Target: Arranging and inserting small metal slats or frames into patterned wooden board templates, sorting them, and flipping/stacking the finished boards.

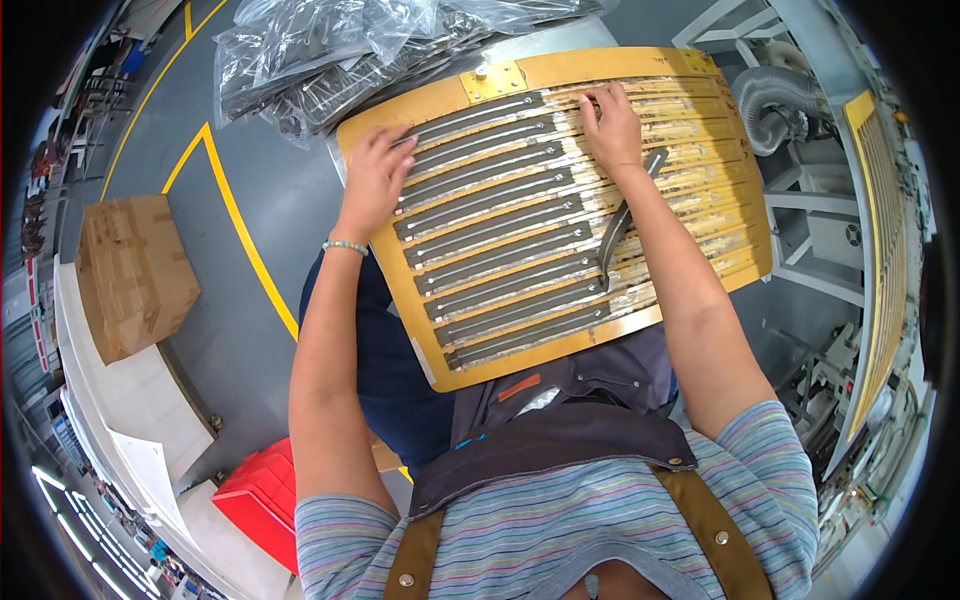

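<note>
A yellow slotted board [405, 290] lies before me. Dark zippers [500, 208] with pale teeth sit in the slots of its left half, several in parallel rows. My left hand [378, 178] is at the board's upper left edge, its fingers apart at the left ends of the top zippers. Over the upper middle of the board is my right hand [612, 128], thumb and fingers apart, just right of the top zippers' ends. A loose dark zipper [618, 225] lies curved across the slots of the right half, partly behind my right forearm.
Clear plastic bags [350, 55] of dark pieces lie beyond the board. A cardboard box [138, 275] and a red bin [262, 500] stand at left. At right are a grey flexible hose [770, 105], a white frame [815, 205] and another yellow slotted board [885, 250].
</note>
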Available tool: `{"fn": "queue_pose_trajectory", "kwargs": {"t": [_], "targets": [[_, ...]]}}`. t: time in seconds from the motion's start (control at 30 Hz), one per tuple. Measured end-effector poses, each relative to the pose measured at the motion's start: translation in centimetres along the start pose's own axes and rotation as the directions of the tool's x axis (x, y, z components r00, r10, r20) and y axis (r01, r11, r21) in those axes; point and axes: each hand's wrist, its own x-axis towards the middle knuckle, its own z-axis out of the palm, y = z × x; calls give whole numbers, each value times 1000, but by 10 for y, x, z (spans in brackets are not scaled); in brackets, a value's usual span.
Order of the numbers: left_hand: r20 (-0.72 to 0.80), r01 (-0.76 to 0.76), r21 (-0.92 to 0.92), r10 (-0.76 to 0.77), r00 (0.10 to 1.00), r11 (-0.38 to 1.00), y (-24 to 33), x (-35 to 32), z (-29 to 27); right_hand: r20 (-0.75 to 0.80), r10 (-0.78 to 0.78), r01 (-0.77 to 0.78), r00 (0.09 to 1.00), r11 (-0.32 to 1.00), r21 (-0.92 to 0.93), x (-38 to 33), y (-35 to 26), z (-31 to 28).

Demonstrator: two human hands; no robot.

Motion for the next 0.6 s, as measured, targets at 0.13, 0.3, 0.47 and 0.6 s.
{"fn": "queue_pose_trajectory", "kwargs": {"t": [0.13, 0.3, 0.47, 0.6], "targets": [[35, 39, 111, -43, 998, 993, 3, -22, -13, 8, 10, -10, 1000, 1000, 3, 2, -1, -2], [-253, 217, 194, -165, 953, 957, -8, -37, -23, 16, 4, -4, 1000, 1000, -11, 2, -2, 0], [-25, 39, 125, -36, 999, 991, 1, -20, -17, 17, 4, -4, 1000, 1000, -1, 1, -1, 2], [-6, 57, 154, -56, 998, 986, -12, -33, -21, -5, -9, 9, 1000, 1000, -3, 1, 1, 2]]}}
